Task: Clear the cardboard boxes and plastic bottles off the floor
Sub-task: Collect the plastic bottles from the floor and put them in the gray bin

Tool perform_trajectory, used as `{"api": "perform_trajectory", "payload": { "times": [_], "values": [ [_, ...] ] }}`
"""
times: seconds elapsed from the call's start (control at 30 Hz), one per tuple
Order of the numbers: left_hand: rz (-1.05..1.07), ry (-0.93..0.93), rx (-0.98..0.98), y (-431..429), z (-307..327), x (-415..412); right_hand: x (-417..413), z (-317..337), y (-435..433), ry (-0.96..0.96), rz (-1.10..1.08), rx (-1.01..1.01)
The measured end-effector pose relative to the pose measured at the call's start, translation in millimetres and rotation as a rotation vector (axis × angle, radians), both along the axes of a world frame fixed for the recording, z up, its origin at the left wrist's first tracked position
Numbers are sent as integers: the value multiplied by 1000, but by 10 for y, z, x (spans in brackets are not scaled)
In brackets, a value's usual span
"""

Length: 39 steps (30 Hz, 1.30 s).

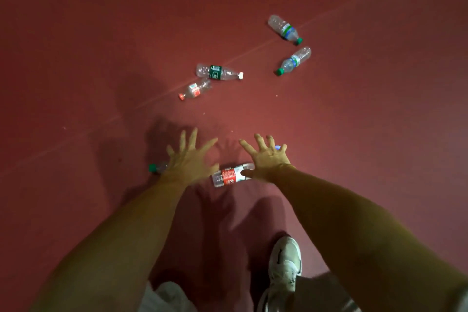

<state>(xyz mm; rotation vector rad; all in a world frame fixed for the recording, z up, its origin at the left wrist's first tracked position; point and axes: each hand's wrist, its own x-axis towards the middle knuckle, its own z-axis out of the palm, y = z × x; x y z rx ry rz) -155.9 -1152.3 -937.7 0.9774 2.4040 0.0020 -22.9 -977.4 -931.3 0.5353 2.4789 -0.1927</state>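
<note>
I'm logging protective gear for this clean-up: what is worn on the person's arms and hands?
Nothing shows on either: the left hand and right hand are bare, without gloves, and both forearms are uncovered, with no watch or band at the wrists.

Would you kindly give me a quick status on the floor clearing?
Left hand and right hand open, fingers spread. Between them the red-label bottle, not gripped. Four more bottles beyond. No boxes in view.
</note>
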Motion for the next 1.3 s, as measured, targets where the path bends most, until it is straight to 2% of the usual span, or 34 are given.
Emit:
{"api": "perform_trajectory", "payload": {
  "times": [0.2, 0.37, 0.67, 0.83, 1.03, 1.17, 1.3],
  "values": [
    [18, 59, 24, -249, -1632, 3, 125, -1759, -155, 53, 16, -69],
    [55, 110, 23, -380, -2279, -83, 80, -2565, -273, 137, 33, -107],
    [98, 77, -116, -646, -2428, -332, -171, -2701, -262, 106, 1, -70],
    [169, -38, -177, -570, -2508, -346, -184, -2748, -259, 98, 11, -28],
    [114, 47, -293, -498, -2385, -397, -165, -2772, -269, 96, 3, -17],
    [72, 16, -275, -566, -2364, -326, -167, -2739, -277, 86, -2, -27],
    [32, -115, -222, -676, -2368, -274, -153, -2696, -289, 81, -5, -33]
  ]
}}
